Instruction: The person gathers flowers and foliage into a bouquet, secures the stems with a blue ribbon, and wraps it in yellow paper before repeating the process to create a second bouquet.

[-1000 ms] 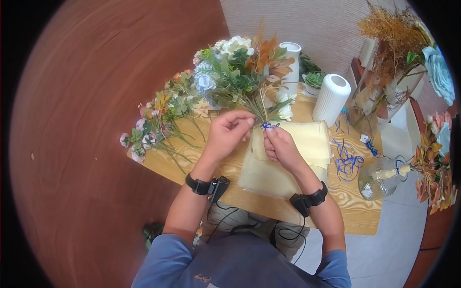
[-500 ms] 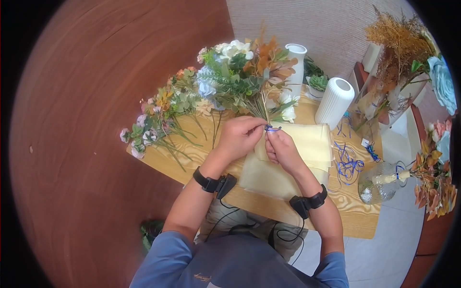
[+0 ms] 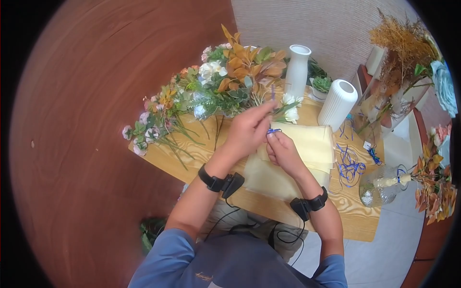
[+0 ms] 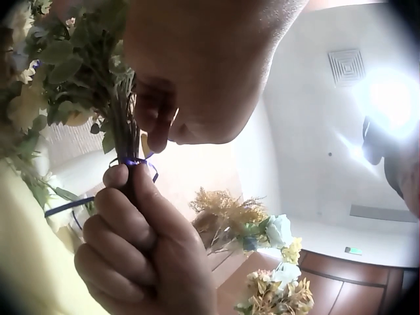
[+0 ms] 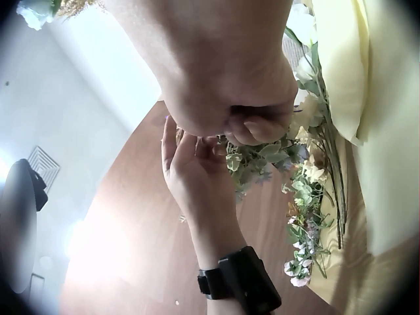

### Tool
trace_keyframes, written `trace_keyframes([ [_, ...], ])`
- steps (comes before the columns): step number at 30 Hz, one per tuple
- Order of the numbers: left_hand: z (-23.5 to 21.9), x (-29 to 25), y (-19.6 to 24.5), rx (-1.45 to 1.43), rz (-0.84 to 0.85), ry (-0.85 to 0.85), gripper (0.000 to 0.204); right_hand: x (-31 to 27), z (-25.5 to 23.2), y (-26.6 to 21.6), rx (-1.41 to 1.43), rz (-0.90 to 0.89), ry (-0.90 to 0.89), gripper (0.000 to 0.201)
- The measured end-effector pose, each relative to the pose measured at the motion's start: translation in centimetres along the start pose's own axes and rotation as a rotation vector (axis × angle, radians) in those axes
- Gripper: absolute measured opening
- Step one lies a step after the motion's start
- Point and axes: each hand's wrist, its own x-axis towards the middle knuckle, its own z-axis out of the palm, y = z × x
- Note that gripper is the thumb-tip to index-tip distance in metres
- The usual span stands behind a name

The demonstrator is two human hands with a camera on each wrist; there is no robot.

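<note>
My right hand [image 3: 284, 150] grips the bound stems of an artificial flower bouquet [image 3: 257, 65], thumb beside a blue ribbon [image 3: 273, 130] tied round them. White and pale blue blooms, greenery and orange-brown leaves fan out above. My left hand [image 3: 247, 132] is just left of the stems, fingertips raised past the tie. A blue strip shows at those fingertips, pinched there. In the left wrist view the right thumb and forefinger press at the ribbon [image 4: 130, 161], while the left fingers [image 4: 159, 125] curl close above it. The left hand [image 5: 200, 174] partly hides behind the right in the right wrist view.
Loose flower stems [image 3: 156, 122] lie along the table's left side. Cream wrapping sheets [image 3: 307, 151] lie under the hands. Two white vases [image 3: 338, 103] stand behind, with a potted succulent [image 3: 321, 85]. Tangled blue ribbon [image 3: 350, 165] and a glass vase [image 3: 377, 187] are on the right.
My left hand has moved right and up, past the tie, with a blue strip at its fingertips. The bouquet has turned, bringing its orange-brown leaves round; my right hand keeps its grip.
</note>
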Motion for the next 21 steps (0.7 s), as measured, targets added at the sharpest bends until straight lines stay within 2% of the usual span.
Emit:
trace_keyframes([
  [1,-0.5,-0.1,0.4,-0.102,-0.142,0.027,0.033,0.0,0.0,-0.1,0.040,0.011,-0.028,0.024],
  [2,-0.8,-0.5,0.1,-0.103,-0.141,0.017,0.033,-0.1,0.0,-0.2,0.047,0.008,-0.021,0.024],
  [4,-1.1,-1.5,-0.8,-0.192,-0.116,0.158,0.034,-0.1,-0.1,-0.6,0.150,0.060,-0.058,0.024],
  [5,-1.1,-2.0,-1.0,-0.183,-0.102,0.246,0.025,-0.1,-0.2,-0.7,0.154,0.054,-0.051,0.024],
  [6,-1.2,-2.6,-1.3,-0.186,-0.099,0.237,0.025,-0.1,-0.4,-0.9,0.211,0.068,-0.074,0.024],
  [9,-0.9,-3.5,-2.0,-0.437,-0.335,0.250,0.011,-0.3,-0.5,-1.4,0.315,0.093,-0.111,0.025],
  [10,-0.8,-3.6,-2.3,-0.437,-0.335,0.253,0.011,-0.4,-0.5,-1.6,0.362,0.109,-0.130,0.025],
  [12,-0.6,-3.8,-3.4,-0.518,-0.593,0.104,0.011,-0.6,-0.4,-1.9,0.390,0.112,-0.154,0.026],
  [13,-0.4,-3.8,-3.8,-0.564,-0.645,0.066,0.012,-0.7,-0.4,-2.1,0.419,0.114,-0.175,0.027],
  [18,0.7,-4.3,-3.0,-0.631,-0.521,0.172,0.010,-0.8,-0.4,-2.3,0.415,0.118,-0.185,0.030],
  [20,1.0,-4.2,-2.3,-0.486,-0.268,0.247,0.013,-0.8,-0.2,-2.2,0.403,0.118,-0.174,0.031],
  [21,0.8,-4.1,-2.0,-0.485,-0.269,0.248,0.013,-0.8,-0.1,-2.3,0.404,0.115,-0.165,0.029],
])
